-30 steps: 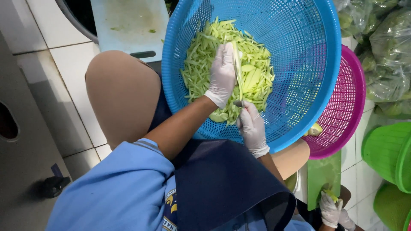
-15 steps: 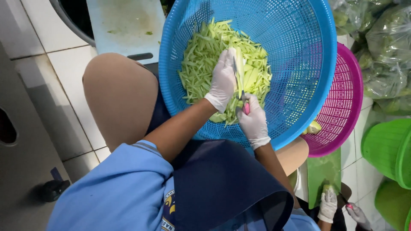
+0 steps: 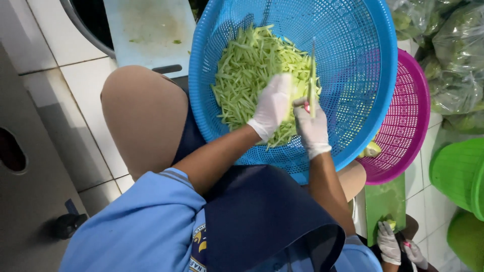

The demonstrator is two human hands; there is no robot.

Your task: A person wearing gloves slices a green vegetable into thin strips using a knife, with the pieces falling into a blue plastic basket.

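Since half a second ago the right hand (image 3: 311, 128) has lifted, and the knife (image 3: 312, 80) it holds now stands blade-up instead of lying low against the pale green piece. The left hand (image 3: 272, 108) has stayed over the heap, though it is blurred with motion.

Nearest, both gloved hands meet over the near part of the blue basket (image 3: 363, 95), which rests on the person's lap. The right hand's fingers are closed tight round the pink-ended handle, with the thin blade rising above them. The left hand is curled round a pale green vegetable piece (image 3: 288, 100), just left of the blade; most of that piece is hidden by the glove and smeared, so its shape is hard to judge.

Beyond and to the left of the hands lies the heap of green strips (image 3: 252, 75), loose and light. They look limp and moist, likely slippery on a glove. The held piece seems firm enough to cut against, and is best gripped round its middle, with the fingers kept behind the edge.

Farther right, a magenta basket (image 3: 403, 126) sits partly under the blue one. At lower right, another person's gloved hands (image 3: 389, 242) work at a green board (image 3: 383, 201).
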